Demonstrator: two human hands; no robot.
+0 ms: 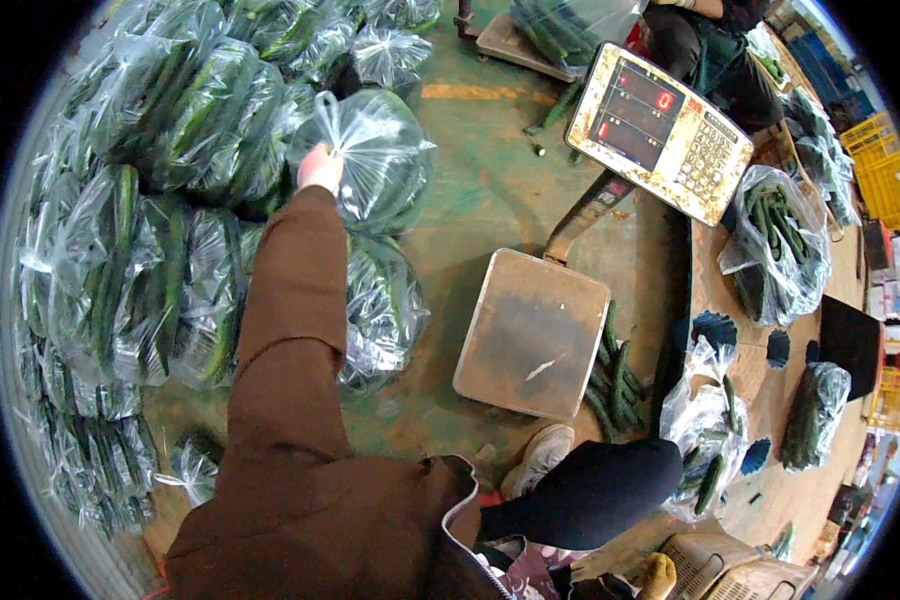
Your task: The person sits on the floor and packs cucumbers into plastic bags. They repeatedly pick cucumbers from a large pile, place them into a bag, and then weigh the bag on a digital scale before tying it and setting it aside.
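Note:
My left hand (319, 167) reaches forward in a brown sleeve, its fingers closed on the tied top of a clear bag of cucumbers (380, 170) among the piled bags at the left. At the bottom right, partly cut off, my right hand (655, 575) shows in a yellow glove beside a crate; whether it holds anything I cannot tell. In the middle stands a scale with a bare square pan (530, 325) and a tilted display head (658, 130). Loose cucumbers (610, 380) lie along the pan's right side.
More bagged cucumbers (110, 280) fill the left. Open cucumber bags (775, 240) and a white bag (700, 430) lie on boards at the right. A co-worker (730, 60) sits at the top near another scale (530, 45). Yellow crates (875, 170) stand far right, pale crates (730, 570) bottom right.

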